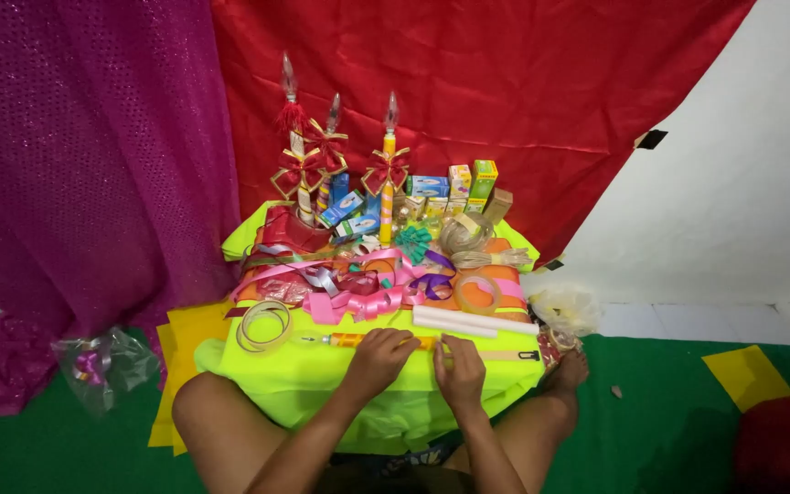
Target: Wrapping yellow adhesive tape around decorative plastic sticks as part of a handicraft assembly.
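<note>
Both hands rest on a yellow candle lamp (358, 340) lying flat at the near edge of the green table (304, 375): the left hand (379, 354) grasps its middle, the right hand (458, 364) pinches its end. Ribbons (358, 297) and tape rolls (263, 326) lie behind it.

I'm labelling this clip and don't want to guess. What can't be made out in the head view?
- Middle of the yellow candle-shaped lamp: covered by the left hand and right hand.
- Fingertips and grip of both hands: curled under, hidden by the backs of the hands.
- Small boxes at the back: too small to tell their contents.
- Clear bag on the floor: contents blurred by crinkled plastic.
- Ribbon pile: the strands overlap, so single pieces cannot be told apart.
</note>
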